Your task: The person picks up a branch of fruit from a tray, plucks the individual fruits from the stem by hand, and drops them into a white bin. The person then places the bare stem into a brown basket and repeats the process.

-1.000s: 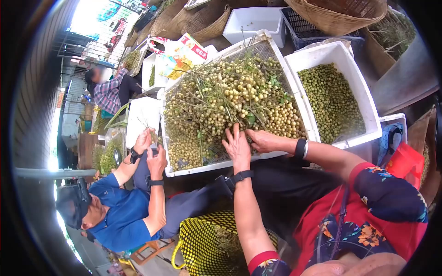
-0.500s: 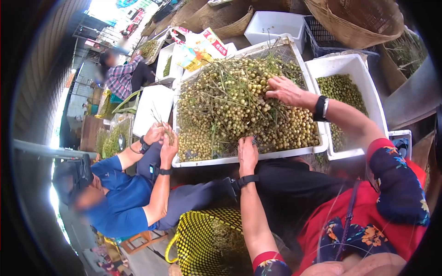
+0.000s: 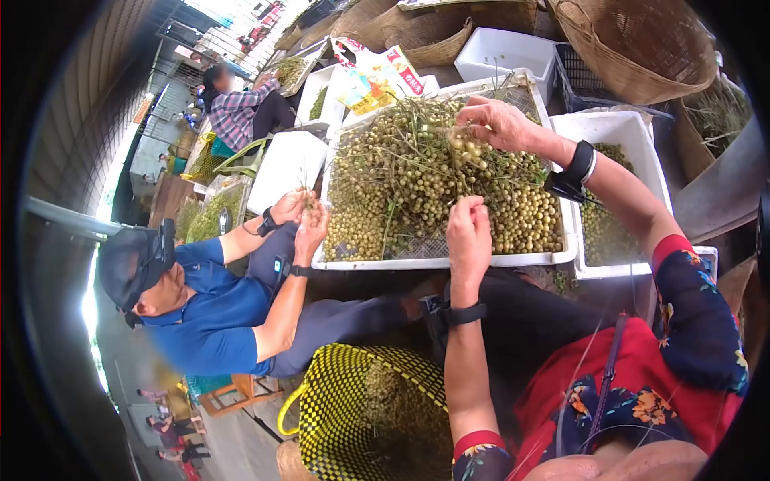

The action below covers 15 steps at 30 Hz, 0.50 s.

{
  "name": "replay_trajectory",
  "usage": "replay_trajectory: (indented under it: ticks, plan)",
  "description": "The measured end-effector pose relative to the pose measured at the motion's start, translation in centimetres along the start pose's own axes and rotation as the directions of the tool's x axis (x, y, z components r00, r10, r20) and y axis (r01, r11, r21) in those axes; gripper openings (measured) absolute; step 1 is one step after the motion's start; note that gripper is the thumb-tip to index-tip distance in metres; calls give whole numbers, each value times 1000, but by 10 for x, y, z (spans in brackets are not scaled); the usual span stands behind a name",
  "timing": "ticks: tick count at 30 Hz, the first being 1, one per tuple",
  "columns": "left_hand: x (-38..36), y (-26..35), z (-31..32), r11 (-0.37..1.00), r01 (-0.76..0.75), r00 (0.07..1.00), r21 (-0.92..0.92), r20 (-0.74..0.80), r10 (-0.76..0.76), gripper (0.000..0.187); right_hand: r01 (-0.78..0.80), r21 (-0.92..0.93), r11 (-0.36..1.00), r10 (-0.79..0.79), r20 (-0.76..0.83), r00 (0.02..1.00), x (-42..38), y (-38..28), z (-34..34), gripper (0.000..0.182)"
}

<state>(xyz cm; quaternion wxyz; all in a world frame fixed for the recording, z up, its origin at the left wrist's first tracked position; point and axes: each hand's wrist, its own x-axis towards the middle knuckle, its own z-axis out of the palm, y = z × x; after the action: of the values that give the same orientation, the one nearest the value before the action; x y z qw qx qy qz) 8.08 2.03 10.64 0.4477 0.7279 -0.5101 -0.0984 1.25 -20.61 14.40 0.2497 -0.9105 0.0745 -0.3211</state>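
A white mesh-bottomed tray [image 3: 449, 263] holds a heap of small round yellow-brown fruits [image 3: 525, 227] tangled with thin green twigs [image 3: 393, 152]. My left hand [image 3: 468, 240] is above the tray's near side, its thumb and fingers pinched on the lower end of a fruit twig. Over the far right of the heap is my right hand [image 3: 499, 128], its fingers curled closed beside a small fruit cluster [image 3: 465, 150]. Whatever lies inside those fingers is hidden. Both my wrists wear dark bands.
At left, a person in a blue shirt [image 3: 212, 301] holds thin stems over the tray's edge. A white foam box [image 3: 654, 232] of greener fruit stands at right. Below is a yellow-black woven basket [image 3: 329, 417]. Behind are a white bin [image 3: 501, 56] and a wicker basket [image 3: 642, 48].
My left hand has lifted from the tray's near rim toward the heap's middle. My right hand has drawn slightly up from the fruit. The whole view has shifted a little.
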Motion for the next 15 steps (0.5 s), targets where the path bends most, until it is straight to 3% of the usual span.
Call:
replay_trajectory:
  ticks: [1, 4, 5, 7, 8, 9, 11, 13, 14, 15]
  plan:
    - [2, -4, -3, 1000, 21, 1000, 17, -23, -20, 21, 5, -1, 1000, -5, -2, 1000, 5, -12, -5, 23]
    - [7, 12, -9, 852, 255, 958, -457, 1, -286, 29, 12, 56, 998, -8, -62, 998, -1, -47, -15, 22]
    - [6, 14, -4, 848, 261, 956, -461, 3, -292, 29, -48, -27, 998, 46, -77, 996, -11, -61, -13, 24]
    - [6, 16, 12, 912, 97, 921, -398, -312, -234, 38, -44, 26, 999, 46, -90, 995, -35, -70, 9, 21]
    - [2, 14, 17, 974, 57, 904, -217, -402, -143, 45, -107, 54, 993, 110, -64, 992, -47, -69, 27, 16]
    - [-2, 14, 23, 975, 56, 906, -217, -400, -141, 45, -148, 12, 989, 149, -69, 986, -60, -65, 47, 10]
    - [-14, 10, 38, 960, 264, 876, -91, -394, -278, 47, -261, -50, 964, 260, -22, 965, -88, -59, 82, 11]
    - [-22, -11, 57, 927, 376, 877, 0, -324, -355, 51, -331, -88, 940, 329, -33, 944, -112, -54, 114, 15]
    - [-24, -21, 65, 917, 400, 867, -3, -323, -379, 48, -361, -23, 932, 361, 17, 932, -121, -51, 127, 20]
    - [-25, -32, 71, 907, 420, 859, -4, -321, -399, 46, -261, 105, 960, 270, -93, 958, -129, -49, 140, 17]
